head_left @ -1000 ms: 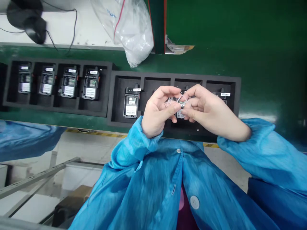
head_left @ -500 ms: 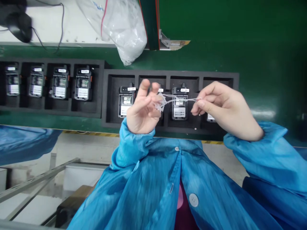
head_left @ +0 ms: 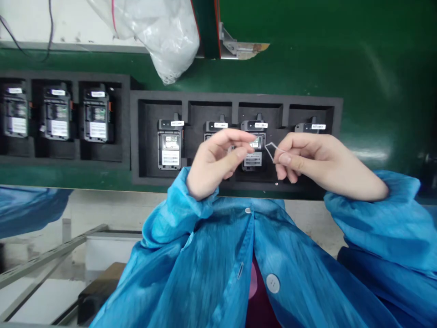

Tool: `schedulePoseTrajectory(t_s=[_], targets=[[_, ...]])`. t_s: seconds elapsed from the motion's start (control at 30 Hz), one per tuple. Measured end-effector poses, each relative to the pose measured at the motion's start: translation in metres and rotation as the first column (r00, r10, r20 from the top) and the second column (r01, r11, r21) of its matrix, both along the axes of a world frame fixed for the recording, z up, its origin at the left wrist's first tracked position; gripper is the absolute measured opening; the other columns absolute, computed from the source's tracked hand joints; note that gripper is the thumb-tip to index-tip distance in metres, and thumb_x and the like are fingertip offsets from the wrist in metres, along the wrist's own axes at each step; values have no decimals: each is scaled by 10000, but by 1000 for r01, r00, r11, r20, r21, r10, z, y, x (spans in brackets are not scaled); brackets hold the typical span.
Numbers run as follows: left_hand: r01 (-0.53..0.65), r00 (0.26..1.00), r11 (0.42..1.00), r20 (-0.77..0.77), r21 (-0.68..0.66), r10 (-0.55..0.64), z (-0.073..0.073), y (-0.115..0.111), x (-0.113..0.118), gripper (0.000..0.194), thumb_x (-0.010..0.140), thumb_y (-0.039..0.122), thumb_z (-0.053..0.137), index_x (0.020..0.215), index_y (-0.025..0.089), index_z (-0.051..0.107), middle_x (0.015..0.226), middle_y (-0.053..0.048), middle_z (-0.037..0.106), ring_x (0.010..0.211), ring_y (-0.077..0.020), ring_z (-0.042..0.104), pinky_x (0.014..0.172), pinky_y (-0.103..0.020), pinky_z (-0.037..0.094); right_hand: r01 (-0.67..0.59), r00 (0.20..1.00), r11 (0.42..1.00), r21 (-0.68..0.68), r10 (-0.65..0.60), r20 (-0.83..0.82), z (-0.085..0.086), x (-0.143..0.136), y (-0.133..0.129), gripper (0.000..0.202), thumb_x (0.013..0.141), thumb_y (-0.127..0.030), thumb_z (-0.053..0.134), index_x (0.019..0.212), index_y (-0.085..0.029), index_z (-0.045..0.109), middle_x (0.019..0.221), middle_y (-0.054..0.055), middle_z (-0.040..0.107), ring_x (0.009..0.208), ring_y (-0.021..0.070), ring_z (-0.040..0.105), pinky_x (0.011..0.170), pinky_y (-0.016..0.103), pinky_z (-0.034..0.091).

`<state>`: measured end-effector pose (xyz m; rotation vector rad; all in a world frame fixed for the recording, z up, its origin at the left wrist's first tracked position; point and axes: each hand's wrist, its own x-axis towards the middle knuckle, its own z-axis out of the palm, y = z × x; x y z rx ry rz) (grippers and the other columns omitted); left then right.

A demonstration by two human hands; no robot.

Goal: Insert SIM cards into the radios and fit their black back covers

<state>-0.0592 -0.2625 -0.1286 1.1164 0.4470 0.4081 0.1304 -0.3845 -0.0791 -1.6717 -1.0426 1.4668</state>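
Note:
My right hand (head_left: 309, 159) pinches a thin white loop (head_left: 270, 152), which looks like a flexible sealing ring and hangs off the fingertips bent to a point. To its left, my left hand (head_left: 218, 159) has its fingers curled toward the thumb; a pale bit shows between them, and the rest of what it holds is hidden. Below both hands lies a black foam tray (head_left: 160, 96) with a handheld device in each compartment. One open device (head_left: 170, 152) with white labels lies at the left, another device (head_left: 253, 159) between the hands. My right hand partly covers the rightmost device (head_left: 317, 127).
A second foam tray (head_left: 126, 114) with several similar devices adjoins on the left. Behind stands a clear plastic bag (head_left: 174, 45) of pale material, beside a metal bracket (head_left: 228, 43) on the green table (head_left: 382, 114). Another person's blue sleeve (head_left: 30, 207) shows at the left edge.
The stretched strand between my hands has come apart: one loop is now in my right hand, away from the white tangle in my left. My left fingers have folded in. The view has shifted slightly.

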Motion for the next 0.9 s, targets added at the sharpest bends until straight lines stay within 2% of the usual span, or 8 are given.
schedulePoseTrajectory(t_s=[0.13, 0.23, 0.33, 0.5, 0.6, 0.77, 0.83, 0.9], targets=[[159, 981, 982, -125, 99, -146, -1, -11, 8, 373, 827, 419, 720, 1120, 202, 645, 887, -18, 572, 545, -38, 382, 452, -219, 285, -47, 990, 999, -15, 44, -131, 2, -5, 5, 200, 908, -356, 616, 846, -170, 574, 704, -12, 642, 558, 61, 539, 538, 195, 440], [103, 983, 972, -168, 210, -68, -4, -14, 7, 225, 839, 372, 711, 962, 188, 669, 779, 8, 533, 570, -50, 400, 496, -224, 305, -77, 987, 997, -17, 74, -140, 0, -6, 5, 188, 921, -343, 600, 854, -170, 571, 695, -22, 635, 563, 53, 534, 546, 181, 441], [82, 977, 944, -211, 320, -14, -5, -15, 4, 179, 862, 327, 677, 799, 162, 650, 723, 16, 533, 546, -42, 387, 487, -213, 299, -49, 995, 999, -9, 48, -83, -4, -7, 2, 189, 933, -362, 585, 897, -176, 570, 682, -31, 621, 569, 57, 538, 553, 186, 451], [118, 964, 881, -267, 458, 9, -4, -16, 3, 94, 840, 224, 652, 777, 155, 645, 695, 33, 517, 514, -33, 351, 476, -206, 293, -8, 990, 996, 87, -4, 139, -11, -13, -1, 156, 940, -342, 576, 925, -187, 577, 738, -31, 611, 612, 64, 564, 579, 199, 464], [66, 961, 833, -261, 550, 96, -6, -16, 3, 83, 825, 203, 651, 756, 159, 641, 685, 30, 536, 542, -46, 406, 515, -214, 335, 0, 967, 992, 129, -33, 254, -17, -15, 0, 113, 929, -312, 592, 928, -199, 585, 763, -35, 611, 621, 70, 568, 597, 216, 459], [31, 916, 710, -304, 704, 261, -9, -8, -4, 113, 852, 236, 635, 951, 184, 646, 738, 12, 572, 597, -89, 468, 598, -252, 411, -61, 840, 980, 189, -52, 541, -23, -12, 7, 112, 929, -300, 580, 911, -210, 643, 839, -1, 635, 731, 127, 576, 679, 282, 432], [67, 907, 624, -308, 779, 288, -8, -2, -10, 210, 858, 208, 606, 1065, 173, 619, 843, -21, 600, 710, -123, 530, 688, -276, 457, -130, 778, 967, 218, -36, 627, -24, -10, 10, 108, 920, -277, 583, 906, -205, 662, 893, 23, 633, 820, 160, 576, 752, 312, 431], [141, 917, 517, -308, 844, 252, -7, 4, -16, 223, 864, 181, 569, 1078, 152, 622, 944, -67, 598, 872, -173, 562, 800, -320, 471, -162, 776, 959, 233, -22, 630, -25, -10, 13, 95, 904, -262, 598, 901, -202, 672, 916, 31, 624, 878, 177, 570, 804, 333, 424]])
